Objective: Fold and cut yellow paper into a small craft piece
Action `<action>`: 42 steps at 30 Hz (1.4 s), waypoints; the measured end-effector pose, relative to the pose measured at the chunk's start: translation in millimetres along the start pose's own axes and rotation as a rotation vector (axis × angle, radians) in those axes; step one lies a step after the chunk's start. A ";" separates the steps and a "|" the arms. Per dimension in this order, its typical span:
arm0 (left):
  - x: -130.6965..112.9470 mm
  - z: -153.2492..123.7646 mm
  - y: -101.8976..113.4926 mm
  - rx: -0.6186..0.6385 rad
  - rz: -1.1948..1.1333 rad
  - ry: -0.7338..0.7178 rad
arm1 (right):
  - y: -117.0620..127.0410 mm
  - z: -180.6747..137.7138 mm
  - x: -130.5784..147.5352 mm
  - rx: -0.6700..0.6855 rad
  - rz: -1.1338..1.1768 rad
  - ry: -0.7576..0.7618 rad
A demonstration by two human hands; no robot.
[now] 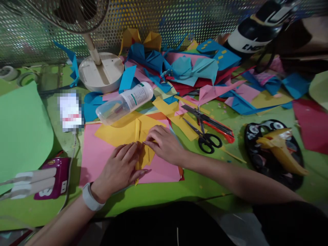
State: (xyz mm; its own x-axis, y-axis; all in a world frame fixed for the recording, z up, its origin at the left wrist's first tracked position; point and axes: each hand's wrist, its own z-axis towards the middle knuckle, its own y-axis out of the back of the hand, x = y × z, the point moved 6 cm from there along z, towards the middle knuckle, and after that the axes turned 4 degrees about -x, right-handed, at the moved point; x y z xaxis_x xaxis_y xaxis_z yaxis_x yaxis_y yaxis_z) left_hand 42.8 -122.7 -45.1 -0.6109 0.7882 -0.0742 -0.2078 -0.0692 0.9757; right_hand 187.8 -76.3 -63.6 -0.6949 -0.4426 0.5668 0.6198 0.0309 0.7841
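A yellow paper piece (142,157) with a narrow folded strip lies on a stack of pink paper sheets (96,152). My left hand (119,169), with a pale band on its wrist, has its fingers and thumb on the strip, gripping it from the left. From the right, my right hand (162,141) pinches the same paper with thumb and forefinger, close to the left fingertips. Another yellow sheet (115,133) sits just beyond my hands. To the right lie black-handled scissors (206,141) and an orange utility knife (217,128).
A clear bottle (123,102) lies behind the sheets, near a fan base (102,71). Blue and pink paper scraps (189,68) are heaped along the mesh (143,17). A phone (71,111) with a cable, a purple box (53,184) and a black tray (274,167) flank the workspace.
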 end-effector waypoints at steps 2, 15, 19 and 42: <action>-0.2 0.1 0.0 0.003 -0.006 -0.003 | 0.5 0.4 0.6 -0.005 -0.006 -0.011; 0.4 3.0 2.8 0.017 -0.033 0.019 | -4.6 0.2 -0.3 0.030 -0.064 -0.058; -0.1 5.3 4.9 0.019 -0.046 0.037 | -3.9 1.6 -2.6 0.051 -0.009 -0.096; -0.5 0.4 -1.2 0.014 -0.022 0.000 | -5.9 35.1 -24.6 0.582 0.301 -0.422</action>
State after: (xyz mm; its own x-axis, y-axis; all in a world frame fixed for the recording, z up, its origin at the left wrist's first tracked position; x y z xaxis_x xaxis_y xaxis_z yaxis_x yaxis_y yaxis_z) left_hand 43.7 -122.7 -46.2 -0.6060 0.7897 -0.0957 -0.2106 -0.0432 0.9766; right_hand 188.4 -34.2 -73.3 -0.6791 0.0346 0.7332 0.5942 0.6123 0.5215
